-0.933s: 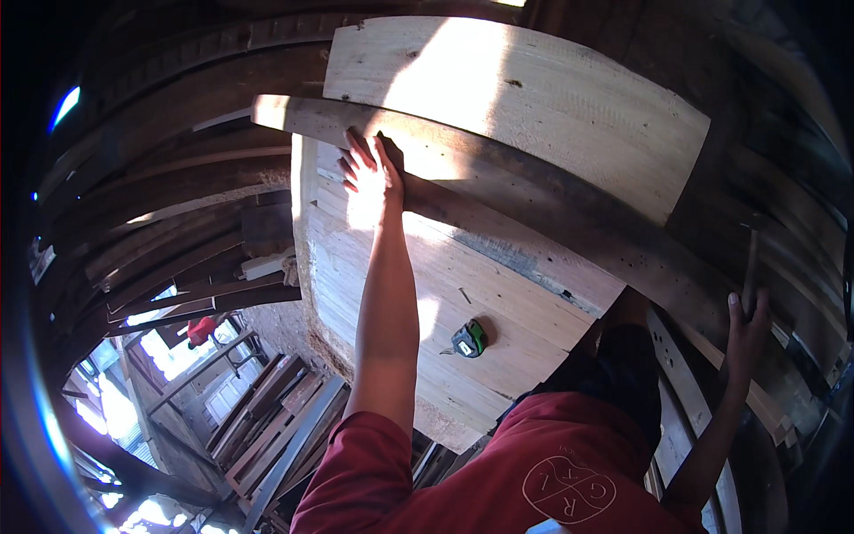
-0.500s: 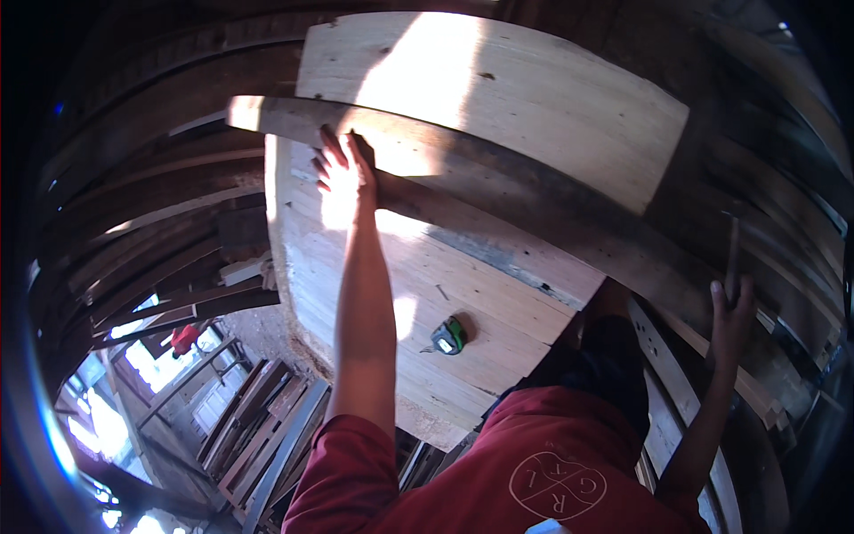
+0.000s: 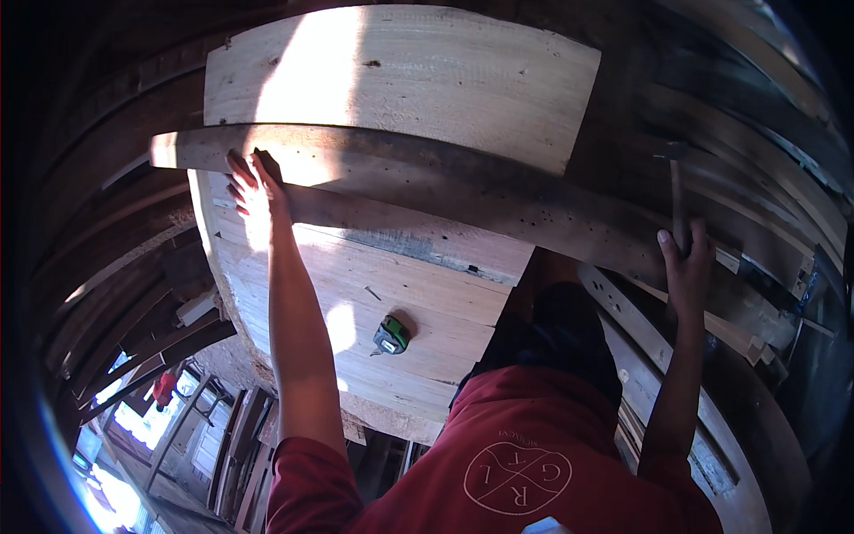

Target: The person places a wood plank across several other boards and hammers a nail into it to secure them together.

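A long dark plank [image 3: 400,173] lies across a panel of pale boards [image 3: 436,307]. My left hand [image 3: 255,191] rests on the plank near its left end, fingers spread, partly in bright sunlight. Off to the right, my right hand [image 3: 688,260] is closed round the handle of a hammer [image 3: 678,191], whose head points up and away from me. On the pale boards, nearer to me, sit a green and black tape measure [image 3: 390,335] and a single nail [image 3: 373,293]. Small dark holes or nail marks show along the plank.
A wide pale board [image 3: 463,89] extends beyond the plank. Dark timbers [image 3: 124,227] are stacked on the left, with more lengths of wood [image 3: 747,196] on the right. A board with holes [image 3: 614,311] runs beside my leg. A red thing [image 3: 165,390] shows in the bright lower left.
The whole view has shifted, so the boards and plank appear farther left. The left hand stays on the plank. The hammer remains in the right hand, its head now showing more clearly.
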Motion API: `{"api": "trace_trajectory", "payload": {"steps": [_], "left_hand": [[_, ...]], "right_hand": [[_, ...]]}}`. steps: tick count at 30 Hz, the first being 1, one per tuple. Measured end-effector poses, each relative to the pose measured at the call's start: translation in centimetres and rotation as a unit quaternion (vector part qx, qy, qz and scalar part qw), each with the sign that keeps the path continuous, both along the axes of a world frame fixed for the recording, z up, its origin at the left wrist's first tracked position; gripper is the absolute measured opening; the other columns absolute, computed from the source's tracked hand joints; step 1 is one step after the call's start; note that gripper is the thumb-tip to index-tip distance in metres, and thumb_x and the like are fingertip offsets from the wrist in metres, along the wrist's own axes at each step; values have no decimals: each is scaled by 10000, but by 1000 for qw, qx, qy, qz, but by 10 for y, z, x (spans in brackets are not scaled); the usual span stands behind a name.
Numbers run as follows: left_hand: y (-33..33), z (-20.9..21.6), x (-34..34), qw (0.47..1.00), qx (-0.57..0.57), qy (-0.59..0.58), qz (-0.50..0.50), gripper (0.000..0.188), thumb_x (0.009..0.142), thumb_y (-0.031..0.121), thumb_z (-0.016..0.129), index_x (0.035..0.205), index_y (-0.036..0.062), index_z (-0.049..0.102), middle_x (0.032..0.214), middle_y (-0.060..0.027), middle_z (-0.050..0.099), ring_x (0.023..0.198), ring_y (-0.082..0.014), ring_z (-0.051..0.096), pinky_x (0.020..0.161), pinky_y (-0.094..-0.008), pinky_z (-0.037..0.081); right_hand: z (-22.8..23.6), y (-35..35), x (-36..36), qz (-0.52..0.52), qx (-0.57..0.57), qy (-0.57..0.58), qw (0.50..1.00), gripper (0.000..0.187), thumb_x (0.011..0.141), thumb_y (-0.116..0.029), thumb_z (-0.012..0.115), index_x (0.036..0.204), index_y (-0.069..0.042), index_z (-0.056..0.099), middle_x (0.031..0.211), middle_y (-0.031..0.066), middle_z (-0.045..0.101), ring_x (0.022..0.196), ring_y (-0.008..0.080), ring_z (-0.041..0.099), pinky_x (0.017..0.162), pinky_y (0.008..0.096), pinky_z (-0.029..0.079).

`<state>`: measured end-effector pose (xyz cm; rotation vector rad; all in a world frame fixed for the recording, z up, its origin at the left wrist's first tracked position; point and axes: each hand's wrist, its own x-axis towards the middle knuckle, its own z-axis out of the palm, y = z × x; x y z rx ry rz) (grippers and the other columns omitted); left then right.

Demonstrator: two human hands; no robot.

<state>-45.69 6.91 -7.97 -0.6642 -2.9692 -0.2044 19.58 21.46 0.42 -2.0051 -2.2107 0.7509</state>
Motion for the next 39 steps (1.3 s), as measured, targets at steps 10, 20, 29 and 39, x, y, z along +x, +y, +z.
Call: {"api": "trace_trajectory", "payload": {"steps": [10, 20, 29, 39], "left_hand": [[-4, -3, -4, 1000, 0, -1, -7, 774, 1011, 761, 249, 1653, 330, 222, 1664, -31, 359, 1538, -376, 276, 1206, -654, 193], [0, 3, 3, 1000, 18, 1, 2, 856, 959, 828, 299, 1649, 324, 247, 1671, -26, 353, 1533, -383, 287, 1221, -629, 193], [5, 3, 3, 1000, 30, -3, 8, 889, 931, 855, 333, 1640, 321, 280, 1668, -14, 362, 1534, -390, 286, 1230, -628, 171], [8, 15, 14, 999, 3, -36, -3, 963, 931, 865, 273, 1664, 244, 211, 1709, -52, 267, 1553, -408, 235, 1243, -608, 159]], "right_hand": [[10, 3, -4, -5, -26, -25, 999, 443, 948, -435, 706, 1131, -51, 584, 935, 153, 630, 1033, 370, 583, 1114, 529, 360], [79, 58, -36, 211, -85, -62, 972, 425, 921, -247, 715, 1327, -136, 658, 955, 130, 599, 942, 334, 592, 1011, 465, 420], [73, 57, -38, 249, -57, -97, 962, 440, 892, -232, 734, 1329, -205, 684, 932, 100, 609, 962, 332, 582, 1016, 471, 417], [70, 27, -54, 275, 14, 17, 961, 462, 880, -207, 750, 1333, -157, 675, 939, 100, 633, 897, 316, 613, 913, 464, 448]]}}
